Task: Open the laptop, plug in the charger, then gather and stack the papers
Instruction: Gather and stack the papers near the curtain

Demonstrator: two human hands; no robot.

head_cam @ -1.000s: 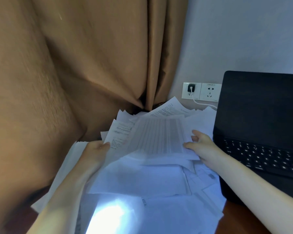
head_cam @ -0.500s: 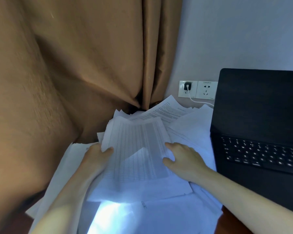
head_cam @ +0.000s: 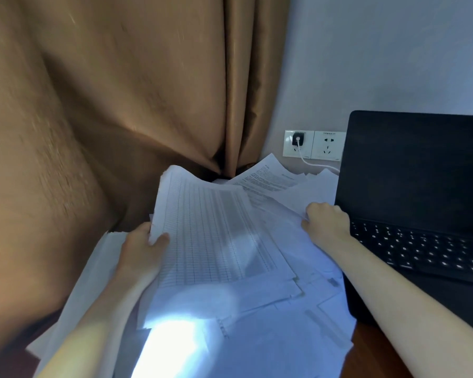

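Bottom of the frame first: loose papers [head_cam: 271,345] sprawled over the wooden desk [head_cam: 372,356], overlapping at every angle, edges ragged, a bright patch of light across the nearest ones. Nothing squared down here, plenty left to gather.

Left of centre: left hand [head_cam: 141,252] gripping the lower left corner of a gridded sheaf [head_cam: 210,233], thumb clamped on top, fingers tucked underneath and out of sight. Sheaf lifted and bowed above the heap.

Right of centre: right hand [head_cam: 327,223] knuckles-up on the right-hand sheets, just beside the keyboard, fingers curled down into the paper. Pinching a sheet or only pressing? Cannot tell.

Right edge: laptop [head_cam: 415,170] open, screen upright and dark, keys showing. First step done, by the look of it.

Behind, against the wall: charger plug [head_cam: 298,139] seated in the wall socket [head_cam: 289,151], white cable [head_cam: 311,162] running down behind the lid. Laptop end hidden, so plugged in at the wall for certain, at the machine only probably.

So: on to the last step, gathering under way, stacking to come.

In the way:
- Laptop base crowding the right side of the heap.
- At the back, a text-printed sheet [head_cam: 268,175] poking up toward the brown curtain [head_cam: 120,105], its folds hanging right down to the far papers. Easy to snag.
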